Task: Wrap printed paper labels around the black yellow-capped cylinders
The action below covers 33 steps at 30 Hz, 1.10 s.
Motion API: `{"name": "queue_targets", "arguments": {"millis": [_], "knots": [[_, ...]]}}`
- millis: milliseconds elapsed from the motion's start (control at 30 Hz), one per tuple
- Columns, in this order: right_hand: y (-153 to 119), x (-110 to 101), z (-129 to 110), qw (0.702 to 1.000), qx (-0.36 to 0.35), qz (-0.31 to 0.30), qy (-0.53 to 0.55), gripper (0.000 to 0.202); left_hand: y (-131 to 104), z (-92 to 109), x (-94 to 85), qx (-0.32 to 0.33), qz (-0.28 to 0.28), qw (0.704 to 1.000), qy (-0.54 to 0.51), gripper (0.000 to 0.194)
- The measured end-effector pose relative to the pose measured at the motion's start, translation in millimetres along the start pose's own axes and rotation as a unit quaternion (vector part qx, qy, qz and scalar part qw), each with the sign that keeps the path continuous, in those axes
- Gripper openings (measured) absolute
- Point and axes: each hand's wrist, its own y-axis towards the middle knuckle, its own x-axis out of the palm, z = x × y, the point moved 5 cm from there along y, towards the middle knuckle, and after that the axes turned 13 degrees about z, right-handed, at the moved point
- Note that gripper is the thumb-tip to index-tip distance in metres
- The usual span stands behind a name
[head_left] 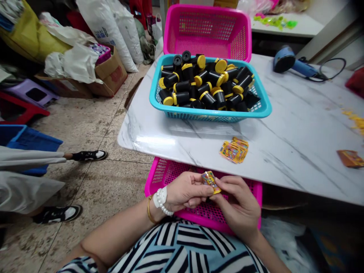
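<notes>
Both hands meet over a pink basket (159, 172) in my lap. Between the thumb and fingers of my left hand (186, 191) is the left side of a small orange printed label (211, 182). My right hand (239, 201) pinches the label's right edge. Whether anything lies behind the label is hidden. A loose stack of similar orange labels (234, 150) lies on the white marbled table (182, 138), just beyond my hands. Farther back, a turquoise basket (212, 113) is heaped with black canisters (208, 99) with yellow caps.
Another pink basket (206, 47) stands behind the turquoise one. A blue corded tool (301, 68) lies at the table's back right. An orange packet (350, 158) and yellow pieces (354, 119) are on the right. Another person's shoes (89, 155) show on the left floor, near a blue bin (36, 142).
</notes>
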Motion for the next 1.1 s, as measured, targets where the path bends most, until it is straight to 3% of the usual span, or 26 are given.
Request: {"name": "queue_targets", "arguments": {"millis": [133, 200, 300, 400, 500, 600, 800, 967, 1100], "knots": [[14, -1, 3, 0.997, -0.014, -0.075, -0.029, 0.038, 3, -8, -12.0, 0.001, 0.037, 0.997, 0.073, 0.047], [34, -11, 9, 0.995, -0.045, -0.061, -0.070, 0.039, 3, -8, -22.6, 0.025, 0.078, 0.986, 0.147, 0.047], [68, -26, 28, 0.976, -0.109, 0.004, -0.188, 0.031, -2, 1, -40.3, 0.098, 0.196, 0.935, 0.278, 0.051], [87, -22, 55, 0.951, -0.140, -0.030, -0.275, 0.017, -12, 10, -44.4, 0.155, 0.256, 0.902, 0.311, 0.050], [88, -16, 74, 0.950, -0.122, -0.048, -0.284, 0.021, -17, 16, -34.5, 0.171, 0.236, 0.919, 0.266, 0.048], [85, -13, 77, 0.950, -0.108, -0.035, -0.292, 0.020, -17, 30, -18.9, 0.204, 0.211, 0.924, 0.244, 0.042], [88, -13, 74, 0.947, -0.132, -0.031, -0.289, 0.019, -2, 71, -1.1, 0.307, 0.234, 0.879, 0.281, 0.037], [86, -14, 75, 0.938, -0.168, 0.009, -0.303, 0.018, 21, 77, 2.8, 0.327, 0.231, 0.874, 0.274, 0.035], [83, -15, 73, 0.921, -0.184, 0.051, -0.339, 0.014, 31, 85, 8.5, 0.356, 0.242, 0.847, 0.310, 0.036]]}}
